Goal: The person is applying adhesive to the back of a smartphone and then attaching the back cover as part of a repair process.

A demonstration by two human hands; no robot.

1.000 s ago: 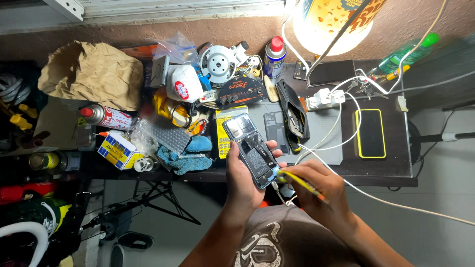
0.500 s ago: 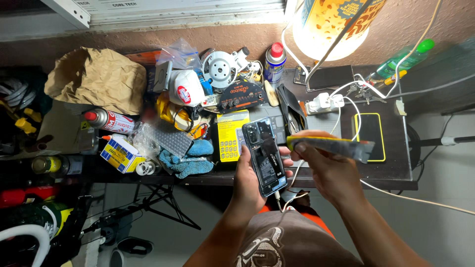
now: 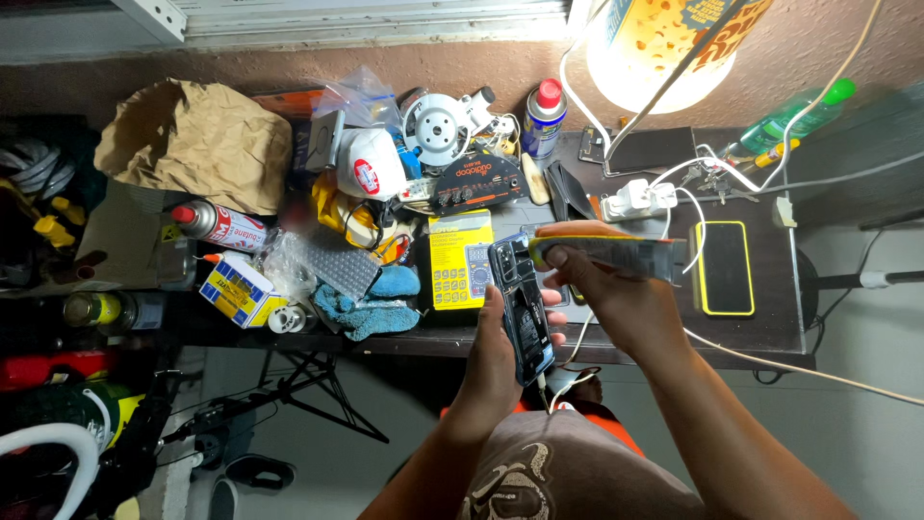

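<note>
Left hand (image 3: 496, 351) wrapped round an opened phone (image 3: 521, 308), back cover off and dark insides showing, held upright over the near edge of the dark desk (image 3: 770, 332). Fingers closed firmly along both long sides of it. Right hand (image 3: 606, 299) clamped on a flat yellow-and-grey tube (image 3: 616, 252), held level, its left end just touching the phone's top corner. Thumb on top, fingers curled beneath.

Beyond the phone, lying flat on the desk: a yellow multimeter (image 3: 460, 260), with a blue cloth (image 3: 371, 303) bunched just left of it. Farther left, a red-capped spray can (image 3: 217, 224) on its side and a small yellow-and-blue box (image 3: 236, 287). At the far edge, a crumpled brown paper bag (image 3: 188, 144), a white circular-saw body (image 3: 438, 123) and an upright spray can (image 3: 545, 114) with a red cap. To the right, a yellow-rimmed phone (image 3: 724, 267) lying flat, a white power strip (image 3: 635, 200) with cables running off, and a lit lamp (image 3: 664, 43) at the far wall.
</note>
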